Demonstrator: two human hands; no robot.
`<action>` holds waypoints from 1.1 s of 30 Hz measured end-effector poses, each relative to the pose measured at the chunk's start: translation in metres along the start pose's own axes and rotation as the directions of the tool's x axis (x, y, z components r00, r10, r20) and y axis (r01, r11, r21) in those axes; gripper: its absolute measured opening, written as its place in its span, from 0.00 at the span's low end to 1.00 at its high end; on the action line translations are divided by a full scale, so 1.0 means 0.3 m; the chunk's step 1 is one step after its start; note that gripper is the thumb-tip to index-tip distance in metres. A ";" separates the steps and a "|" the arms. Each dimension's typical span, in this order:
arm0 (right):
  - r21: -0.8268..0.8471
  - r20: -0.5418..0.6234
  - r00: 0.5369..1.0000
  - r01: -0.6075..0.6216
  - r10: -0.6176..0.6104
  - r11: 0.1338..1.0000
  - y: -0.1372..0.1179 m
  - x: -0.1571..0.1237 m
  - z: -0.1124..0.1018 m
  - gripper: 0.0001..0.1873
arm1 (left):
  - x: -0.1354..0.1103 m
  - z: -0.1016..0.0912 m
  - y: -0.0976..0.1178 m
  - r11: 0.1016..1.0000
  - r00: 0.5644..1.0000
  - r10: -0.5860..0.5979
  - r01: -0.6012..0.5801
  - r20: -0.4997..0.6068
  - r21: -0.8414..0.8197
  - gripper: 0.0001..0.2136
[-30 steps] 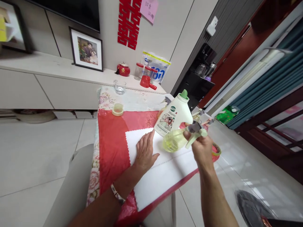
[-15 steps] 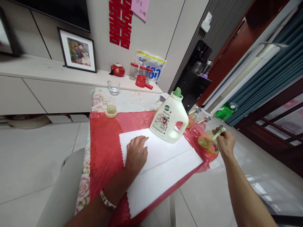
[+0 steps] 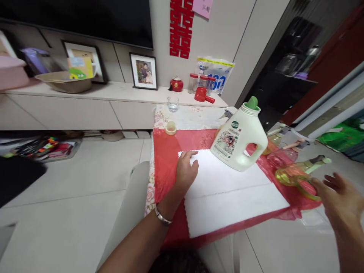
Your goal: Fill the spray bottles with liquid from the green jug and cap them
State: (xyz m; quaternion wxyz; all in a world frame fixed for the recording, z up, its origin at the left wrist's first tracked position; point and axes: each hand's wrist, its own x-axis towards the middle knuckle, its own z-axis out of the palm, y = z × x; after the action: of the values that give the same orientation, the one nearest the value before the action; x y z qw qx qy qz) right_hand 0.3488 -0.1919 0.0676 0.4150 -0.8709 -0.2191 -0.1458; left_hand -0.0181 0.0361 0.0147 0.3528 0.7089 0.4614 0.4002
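To the left of the white jug (image 3: 239,138), the left hand (image 3: 186,170) is laid palm down at the edge of a white sheet (image 3: 230,201). Its fingers are loosely bent, with the thumb spread away from them, and nothing is gripped. To the right of the jug and well apart from it, the right hand (image 3: 342,199) is held open, the fingers slightly curled and the thumb apart; nothing is seen gripped there, though the hand is blurred.

Nearest to that thumb, on the jug's right, a roll of tape (image 3: 307,194) and a yellow spray bottle (image 3: 288,174) are found. Between this bottle and the jug, a pink spray bottle (image 3: 283,156) and an orange spray bottle (image 3: 270,146) are lined up.

The jug itself is stood upright on the far part of the sheet, with a green spout (image 3: 252,102) seen in its open neck. Under the sheet, a red plastic cover (image 3: 165,167) is spread over the table, and a floral cloth (image 3: 196,117) is bared beyond the jug. To the jug's left, a small pale cap (image 3: 171,129) is set on the table, and farther off a glass cup (image 3: 173,105) is placed.
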 end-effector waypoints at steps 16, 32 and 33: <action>0.589 0.416 0.419 0.552 -0.807 0.590 -0.385 -0.880 0.056 0.15 | 0.252 -0.165 -0.066 0.810 0.912 -0.243 0.004 0.329 0.587 0.13; 0.612 0.658 0.405 0.204 -0.635 0.764 -0.465 -0.813 0.082 0.10 | 0.340 -0.188 -0.027 0.817 0.845 -0.232 -0.098 0.481 0.568 0.10; 0.613 0.682 0.408 0.134 -0.607 0.779 -0.467 -0.805 0.074 0.10 | 0.340 -0.188 -0.022 0.818 0.848 -0.226 -0.101 0.479 0.566 0.11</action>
State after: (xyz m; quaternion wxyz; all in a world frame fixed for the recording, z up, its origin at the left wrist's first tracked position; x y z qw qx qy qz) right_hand 0.0720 -0.1589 0.0410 0.4008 -0.6222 -0.6164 0.2689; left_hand -0.0450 0.1411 0.0580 0.2497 0.8468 0.4692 0.0215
